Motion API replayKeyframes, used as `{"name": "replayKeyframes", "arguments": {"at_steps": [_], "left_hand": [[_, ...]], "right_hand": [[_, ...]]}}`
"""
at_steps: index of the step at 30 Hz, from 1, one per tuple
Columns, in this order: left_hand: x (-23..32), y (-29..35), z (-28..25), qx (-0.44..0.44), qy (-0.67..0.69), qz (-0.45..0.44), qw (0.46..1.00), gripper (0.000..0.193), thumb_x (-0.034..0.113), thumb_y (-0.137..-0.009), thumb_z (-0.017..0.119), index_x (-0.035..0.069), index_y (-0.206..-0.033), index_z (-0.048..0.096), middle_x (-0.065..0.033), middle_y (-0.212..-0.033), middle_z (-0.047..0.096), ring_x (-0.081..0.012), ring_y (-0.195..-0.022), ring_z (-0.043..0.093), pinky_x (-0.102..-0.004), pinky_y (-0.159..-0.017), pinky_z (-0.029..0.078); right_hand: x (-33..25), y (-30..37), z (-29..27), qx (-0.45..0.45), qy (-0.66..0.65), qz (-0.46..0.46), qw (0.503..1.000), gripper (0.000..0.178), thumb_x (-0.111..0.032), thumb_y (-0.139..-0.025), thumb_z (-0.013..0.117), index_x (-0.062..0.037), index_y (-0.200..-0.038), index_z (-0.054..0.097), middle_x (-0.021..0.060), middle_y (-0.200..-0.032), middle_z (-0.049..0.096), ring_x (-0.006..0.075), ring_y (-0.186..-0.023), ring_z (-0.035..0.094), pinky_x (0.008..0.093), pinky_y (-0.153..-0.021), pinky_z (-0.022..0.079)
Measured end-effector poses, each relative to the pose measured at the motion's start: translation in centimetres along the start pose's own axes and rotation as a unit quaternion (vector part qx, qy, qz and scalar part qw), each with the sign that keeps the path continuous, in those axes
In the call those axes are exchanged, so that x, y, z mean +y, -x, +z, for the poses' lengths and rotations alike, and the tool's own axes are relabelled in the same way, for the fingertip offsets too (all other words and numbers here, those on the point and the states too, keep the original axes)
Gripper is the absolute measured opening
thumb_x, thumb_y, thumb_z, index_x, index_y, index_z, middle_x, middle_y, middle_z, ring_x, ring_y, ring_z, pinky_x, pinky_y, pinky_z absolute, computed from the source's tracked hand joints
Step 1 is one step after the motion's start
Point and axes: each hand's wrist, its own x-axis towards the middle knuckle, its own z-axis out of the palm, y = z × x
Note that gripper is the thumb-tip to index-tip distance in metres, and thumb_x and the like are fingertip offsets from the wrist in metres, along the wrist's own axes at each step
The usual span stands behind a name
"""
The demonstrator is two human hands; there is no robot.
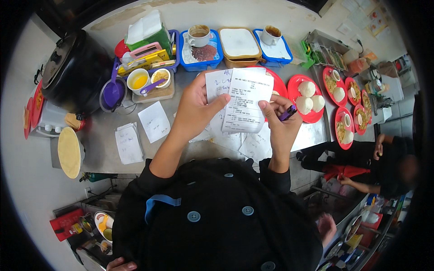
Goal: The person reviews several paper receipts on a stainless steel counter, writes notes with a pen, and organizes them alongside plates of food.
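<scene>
My left hand (197, 108) is closed on a white handwritten paper slip (214, 82), thumb on its face. A printed receipt (248, 97) overlaps that slip on the right. Thumb and fingers of my right hand (285, 128) pinch the receipt's right edge. The same hand also grips a dark purple pen (288, 113), which sticks up between the fingers. Both papers are held above the metal counter. Beneath my hands lie loose sheets (226, 139), partly hidden by the hands and papers. Behind the papers a red plate (278, 81) is mostly covered.
A red plate with rice mounds (306, 97) sits to the right, with several filled red plates (344, 124) beyond. Blue-rimmed tubs (201, 63) line the wall. A black pot (77, 72), purple ladle (113, 92) and note stack (129, 143) are left. Another person (384, 160) stands at right.
</scene>
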Motion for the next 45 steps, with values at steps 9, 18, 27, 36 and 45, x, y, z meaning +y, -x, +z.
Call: {"name": "replayKeyframes", "arguments": {"at_steps": [9, 18, 27, 36, 45], "left_hand": [[-0.1, -0.5, -0.4, 0.003, 0.015, -0.067, 0.998, 0.030, 0.004, -0.084, 0.058, -0.004, -0.111, 0.050, -0.0109, -0.099, 0.062, -0.0114, -0.087, 0.060, -0.0246, -0.075, 0.049], [0.1, -0.7, -1.4, 0.011, 0.156, -0.107, 0.982, 0.028, 0.015, -0.092, 0.047, -0.001, -0.114, 0.052, -0.0096, -0.106, 0.060, -0.0155, -0.096, 0.058, -0.0308, -0.082, 0.048], [0.0, -0.5, -0.4, -0.017, 0.173, -0.145, 0.974, 0.028, 0.015, -0.092, 0.044, -0.001, -0.114, 0.051, -0.0093, -0.106, 0.059, -0.0157, -0.096, 0.058, -0.0312, -0.081, 0.048], [-0.2, -0.8, 0.2, -0.019, 0.155, -0.147, 0.977, 0.027, 0.017, -0.092, 0.044, 0.000, -0.113, 0.050, -0.0088, -0.106, 0.059, -0.0153, -0.096, 0.058, -0.0327, -0.083, 0.047], [-0.7, -1.1, 1.3, -0.025, 0.136, -0.135, 0.981, 0.023, 0.017, -0.093, 0.045, 0.002, -0.110, 0.048, -0.0090, -0.104, 0.059, -0.0142, -0.094, 0.058, -0.0299, -0.079, 0.049]], "right_hand": [[0.5, -0.2, -0.6, 0.012, 0.015, 0.026, 0.999, 0.015, -0.003, -0.075, 0.071, 0.0042, -0.084, 0.061, 0.0003, -0.066, 0.057, 0.0046, -0.059, 0.051, 0.0172, -0.055, 0.040], [0.8, -0.2, -1.5, 0.031, -0.013, 0.029, 0.999, 0.017, -0.005, -0.074, 0.072, 0.0037, -0.084, 0.062, -0.0005, -0.066, 0.056, 0.0039, -0.057, 0.048, 0.0167, -0.053, 0.037], [0.5, 0.1, -4.3, 0.097, 0.028, 0.010, 0.995, 0.018, -0.008, -0.073, 0.074, 0.0023, -0.083, 0.063, -0.0022, -0.062, 0.053, 0.0029, -0.052, 0.042, 0.0172, -0.047, 0.029], [0.6, 0.0, -5.7, 0.106, 0.013, 0.012, 0.994, 0.016, -0.007, -0.074, 0.073, 0.0023, -0.083, 0.064, -0.0032, -0.062, 0.053, 0.0018, -0.052, 0.040, 0.0169, -0.047, 0.026], [0.4, 0.1, -6.3, 0.100, 0.008, 0.015, 0.995, 0.016, -0.005, -0.074, 0.072, 0.0026, -0.084, 0.063, -0.0021, -0.064, 0.055, 0.0027, -0.055, 0.043, 0.0169, -0.050, 0.031]]}}
